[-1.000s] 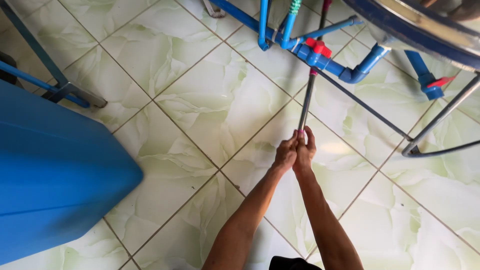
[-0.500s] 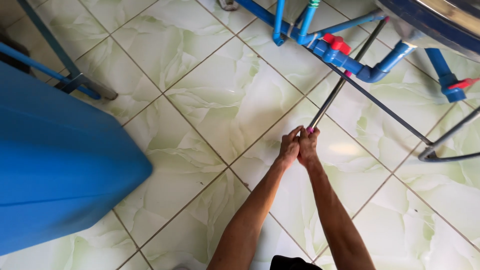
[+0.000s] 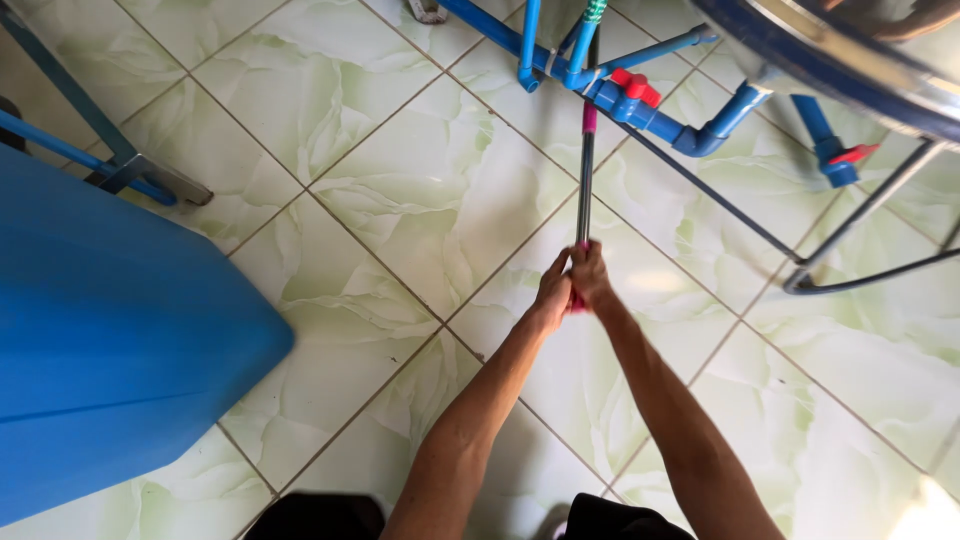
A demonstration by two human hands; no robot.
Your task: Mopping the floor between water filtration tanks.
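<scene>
- Both hands are clenched together around the near end of a long metal pole: the left hand and the right hand are pressed side by side, with a pink handle end showing between them.
- From this grip the pole is run straight away from the person across the tiled floor, towards the far edge of the view; a pink collar is seen on it near the blue pipework, where its far end is lost behind the pipes.
- Compared with half a second ago, the pole is now lined up almost straight ahead instead of leaning to the right, and the hands are seen further up the frame; the tool is judged to be in mid-stroke, swung leftward under the pipes.
- On the right, the thin legs of a metal stand are set close to the pole's path, under a large round tank at the far right corner; room there is tight.
- On the left, a big blue container is kept well apart from the hands, with a blue frame foot beyond it.
- Between them a broad stretch of open tile is left for sideways strokes.
</scene>
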